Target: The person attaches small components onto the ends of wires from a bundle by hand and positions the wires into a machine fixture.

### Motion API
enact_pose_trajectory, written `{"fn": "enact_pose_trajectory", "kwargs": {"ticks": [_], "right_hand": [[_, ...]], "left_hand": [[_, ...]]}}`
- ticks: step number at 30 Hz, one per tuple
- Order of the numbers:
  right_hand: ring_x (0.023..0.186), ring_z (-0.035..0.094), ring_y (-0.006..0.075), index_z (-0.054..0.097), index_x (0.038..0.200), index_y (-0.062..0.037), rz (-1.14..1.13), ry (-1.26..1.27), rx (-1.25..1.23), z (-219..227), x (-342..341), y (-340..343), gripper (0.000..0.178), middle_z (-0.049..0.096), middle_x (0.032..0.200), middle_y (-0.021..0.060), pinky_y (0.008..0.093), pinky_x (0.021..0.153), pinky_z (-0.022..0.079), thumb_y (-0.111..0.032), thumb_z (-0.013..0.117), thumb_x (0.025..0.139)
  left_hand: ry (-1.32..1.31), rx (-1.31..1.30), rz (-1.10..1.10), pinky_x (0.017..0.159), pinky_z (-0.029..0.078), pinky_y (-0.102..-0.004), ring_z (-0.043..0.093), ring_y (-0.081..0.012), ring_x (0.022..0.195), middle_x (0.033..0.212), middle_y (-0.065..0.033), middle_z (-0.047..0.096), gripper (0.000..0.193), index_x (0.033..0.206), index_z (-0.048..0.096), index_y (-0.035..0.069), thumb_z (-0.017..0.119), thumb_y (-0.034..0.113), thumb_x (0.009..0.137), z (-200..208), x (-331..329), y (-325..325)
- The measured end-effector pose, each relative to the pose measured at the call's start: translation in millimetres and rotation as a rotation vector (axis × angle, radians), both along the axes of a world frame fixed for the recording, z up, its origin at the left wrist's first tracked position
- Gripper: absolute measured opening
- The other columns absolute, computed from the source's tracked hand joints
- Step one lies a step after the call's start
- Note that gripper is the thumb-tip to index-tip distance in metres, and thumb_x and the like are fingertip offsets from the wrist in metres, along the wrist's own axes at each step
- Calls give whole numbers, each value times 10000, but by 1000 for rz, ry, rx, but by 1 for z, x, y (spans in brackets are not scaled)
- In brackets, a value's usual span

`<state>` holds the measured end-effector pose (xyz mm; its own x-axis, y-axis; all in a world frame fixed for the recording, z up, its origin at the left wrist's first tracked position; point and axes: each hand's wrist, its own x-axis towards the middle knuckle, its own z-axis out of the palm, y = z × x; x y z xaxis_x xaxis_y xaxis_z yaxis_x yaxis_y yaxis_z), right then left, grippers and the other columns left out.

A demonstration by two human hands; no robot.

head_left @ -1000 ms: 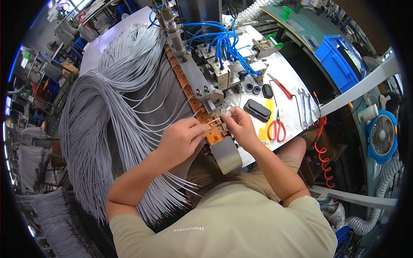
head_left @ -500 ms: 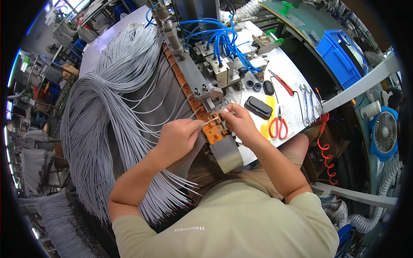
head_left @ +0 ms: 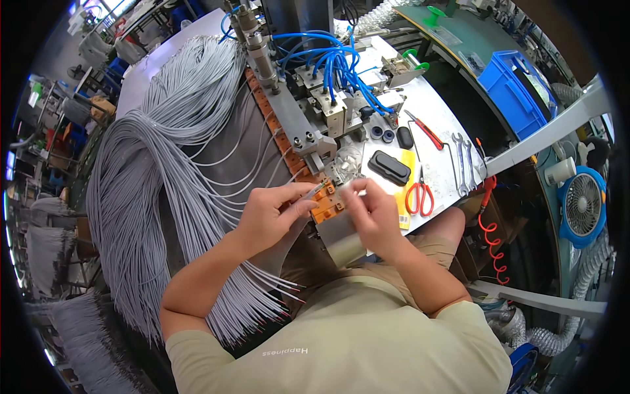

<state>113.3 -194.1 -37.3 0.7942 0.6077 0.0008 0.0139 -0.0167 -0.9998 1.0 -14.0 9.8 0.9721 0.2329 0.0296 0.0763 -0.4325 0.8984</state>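
My left hand [head_left: 275, 213] is closed in a pinch round a grey cable [head_left: 317, 192], whose end points toward the machine. Just beneath that end lies an orange fixture block [head_left: 326, 209] with small dark slots, fixed at the near end of a long orange rail [head_left: 279, 136]. My right hand [head_left: 374, 213] is curled with thumb and fingers drawn together, right of the block and apart from the left hand. Its fingertips are smeared by motion, and whatever they hold cannot be made out. Small clear parts [head_left: 348, 161] lie in a pile just beyond it.
A thick bundle of grey cables [head_left: 151, 164] covers the left side. The machine [head_left: 328, 108] with blue air tubes stands ahead. Red-handled scissors [head_left: 419, 197], a black case [head_left: 390, 167], wrenches [head_left: 462, 161] and a red-handled tool [head_left: 426, 130] lie to the right. A blue fan [head_left: 583, 205] stands farther right.
My right hand has come back toward me and slightly right, away from the clear parts. The left hand stays near the block, its cable now tilted more steeply.
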Motion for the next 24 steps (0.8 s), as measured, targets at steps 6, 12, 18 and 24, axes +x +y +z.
{"fn": "enact_pose_trajectory", "kwargs": {"ticks": [6,12,18,24], "right_hand": [[505,464,120,626,968,-24,40,-773,29,-1,-4,12,92,582,602,40,276,496,367,-59,682,905],[512,495,217,643,998,-35,49,-813,-36,-2,-6,14,153,627,637,91,338,529,403,-44,709,860],[552,584,198,620,1017,-24,128,-498,-60,-1,-8,16,149,659,665,80,319,563,405,-82,686,897],[535,601,214,604,964,2,202,-79,-82,14,-8,20,137,663,671,111,330,576,414,-97,680,906]], "left_hand": [[48,-145,-30,597,479,-215,586,-41,690,808,-35,684,193,1120,646,-20,628,82,957,-7,2,5],[39,8,-58,622,516,-224,640,-80,716,853,-78,703,181,1111,630,-33,616,61,956,-9,2,4],[23,56,-66,635,532,-239,664,-100,736,847,-72,704,181,1112,630,-36,613,47,952,-10,0,6],[-58,238,-126,627,528,-238,656,-93,711,818,-61,700,181,1110,630,-30,606,58,954,-13,-1,11]]}}
